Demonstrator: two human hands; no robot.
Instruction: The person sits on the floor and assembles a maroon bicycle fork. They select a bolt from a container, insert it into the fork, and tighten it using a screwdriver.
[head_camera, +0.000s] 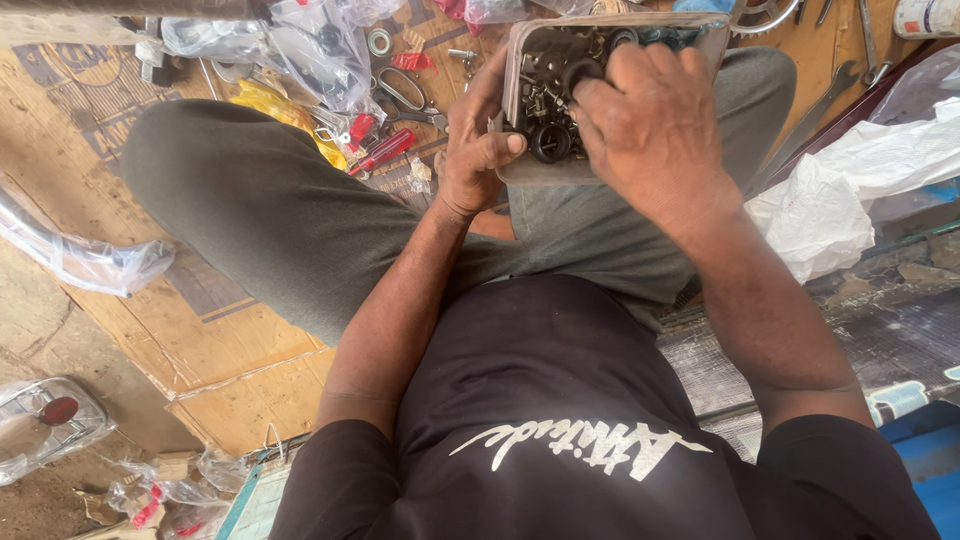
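A tray (520, 60) of small hardware rests on the lap at twelve o'clock, long axis running nine to three, open face tilted toward the camera; the left hand (475, 150) clamps its near-left edge; the right hand (650, 125) digs in, fingers curled among black washers (550, 142); a red screwdriver (383, 151) lies at ten o'clock.

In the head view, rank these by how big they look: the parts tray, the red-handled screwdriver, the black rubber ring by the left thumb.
1. parts tray
2. red-handled screwdriver
3. black rubber ring

All three lie at similar distance, so the order seems safe.
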